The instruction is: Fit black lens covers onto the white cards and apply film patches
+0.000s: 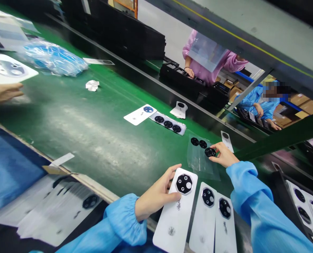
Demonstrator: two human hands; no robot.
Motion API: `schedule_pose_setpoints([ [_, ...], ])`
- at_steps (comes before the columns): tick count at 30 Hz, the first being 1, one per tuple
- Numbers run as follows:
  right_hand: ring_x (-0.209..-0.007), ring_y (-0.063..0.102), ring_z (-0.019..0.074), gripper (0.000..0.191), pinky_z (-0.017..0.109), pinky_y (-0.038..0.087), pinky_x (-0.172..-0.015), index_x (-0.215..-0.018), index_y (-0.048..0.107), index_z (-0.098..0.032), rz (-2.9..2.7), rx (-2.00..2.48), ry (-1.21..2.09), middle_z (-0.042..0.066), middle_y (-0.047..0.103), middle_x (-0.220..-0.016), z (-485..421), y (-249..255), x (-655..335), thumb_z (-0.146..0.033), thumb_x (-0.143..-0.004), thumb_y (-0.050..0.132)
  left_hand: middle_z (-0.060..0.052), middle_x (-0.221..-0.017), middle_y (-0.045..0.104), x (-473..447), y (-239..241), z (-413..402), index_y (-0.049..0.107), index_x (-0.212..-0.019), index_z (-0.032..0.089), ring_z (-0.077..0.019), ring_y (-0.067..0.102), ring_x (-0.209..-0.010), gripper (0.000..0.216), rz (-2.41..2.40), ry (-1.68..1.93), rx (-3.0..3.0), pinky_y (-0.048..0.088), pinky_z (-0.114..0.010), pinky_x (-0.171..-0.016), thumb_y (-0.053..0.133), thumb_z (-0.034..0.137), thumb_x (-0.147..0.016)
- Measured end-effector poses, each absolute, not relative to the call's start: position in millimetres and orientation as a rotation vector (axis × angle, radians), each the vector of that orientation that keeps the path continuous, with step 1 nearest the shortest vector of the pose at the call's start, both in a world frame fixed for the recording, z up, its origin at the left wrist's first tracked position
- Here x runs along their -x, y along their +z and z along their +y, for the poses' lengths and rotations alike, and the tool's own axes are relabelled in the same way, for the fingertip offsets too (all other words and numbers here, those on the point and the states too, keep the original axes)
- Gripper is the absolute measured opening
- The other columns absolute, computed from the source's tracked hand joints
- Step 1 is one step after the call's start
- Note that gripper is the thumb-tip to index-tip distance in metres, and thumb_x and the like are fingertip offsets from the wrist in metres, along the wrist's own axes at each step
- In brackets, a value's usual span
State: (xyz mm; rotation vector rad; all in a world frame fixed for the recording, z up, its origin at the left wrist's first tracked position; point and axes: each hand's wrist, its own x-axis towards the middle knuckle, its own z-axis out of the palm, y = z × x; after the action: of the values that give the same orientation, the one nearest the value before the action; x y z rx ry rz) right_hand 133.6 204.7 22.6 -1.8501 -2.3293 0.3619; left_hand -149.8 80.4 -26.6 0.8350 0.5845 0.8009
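Observation:
My left hand (158, 192) grips the upper left edge of a white phone back cover (175, 214) with a round black camera ring (184, 183). Two more white covers (204, 218) (225, 225) lie right of it on the green belt. My right hand (223, 154) pinches a round black lens disc (210, 152) on a clear film sheet (200, 158). Two other black discs (198, 142) sit on that sheet.
Farther up the green belt (93, 123) lie a white cover (140, 114), a strip with three black discs (168, 123) and small white tabs (180, 110). Another person's hand (2, 92) is at far left. Black trays (135, 35) line the far side, where two people work.

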Motion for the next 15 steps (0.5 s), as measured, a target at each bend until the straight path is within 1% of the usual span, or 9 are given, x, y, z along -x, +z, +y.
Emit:
schedule_pose_setpoints([
  [2, -0.078, 0.054, 0.0178, 0.035, 0.029, 0.048, -0.062, -0.099, 0.058, -0.019, -2.33, 1.836, 0.37, 0.005, 0.048, -0.092, 192.2, 35.8, -132.6, -0.03, -0.067, 0.065, -0.009, -0.127, 0.046, 149.8, -26.1, 80.5, 0.025, -0.134, 0.026, -0.0224, 0.054, -0.101, 0.079, 0.588, 0.8, -0.838, 0.047, -0.035, -0.08, 0.07, 0.019, -0.069],
  [6, -0.065, 0.05, 0.0142, 0.034, 0.033, 0.049, -0.065, -0.105, 0.055, -0.023, -2.345, 1.783, 0.399, 0.003, 0.051, -0.089, 151.3, 61.7, -119.2, -0.038, -0.074, 0.061, -0.009, -0.128, 0.046, 149.9, -24.8, 80.2, 0.027, -0.133, 0.026, -0.0232, 0.053, -0.103, 0.077, 0.604, 0.801, -0.841, 0.047, -0.035, -0.08, 0.07, 0.021, -0.069],
  [10, -0.068, 0.052, 0.015, 0.031, 0.034, 0.049, -0.068, -0.109, 0.051, -0.025, -2.316, 1.7, 0.487, 0.003, 0.051, -0.092, 104.6, 73.9, -97.1, -0.033, -0.08, 0.056, -0.009, -0.128, 0.046, 150.4, -22.8, 79.6, 0.028, -0.133, 0.026, -0.0239, 0.052, -0.105, 0.076, 0.601, 0.805, -0.843, 0.046, -0.036, -0.082, 0.07, 0.023, -0.07],
  [15, -0.073, 0.053, 0.0155, 0.033, 0.033, 0.05, -0.07, -0.112, 0.048, -0.026, -2.221, 1.618, 0.6, 0.004, 0.05, -0.098, 66.5, 62.8, -81.1, -0.026, -0.08, 0.057, -0.01, -0.128, 0.045, 150.6, -22.1, 79.9, 0.027, -0.134, 0.025, -0.0251, 0.052, -0.105, 0.077, 0.606, 0.793, -0.86, 0.046, -0.037, -0.082, 0.069, 0.025, -0.07],
])
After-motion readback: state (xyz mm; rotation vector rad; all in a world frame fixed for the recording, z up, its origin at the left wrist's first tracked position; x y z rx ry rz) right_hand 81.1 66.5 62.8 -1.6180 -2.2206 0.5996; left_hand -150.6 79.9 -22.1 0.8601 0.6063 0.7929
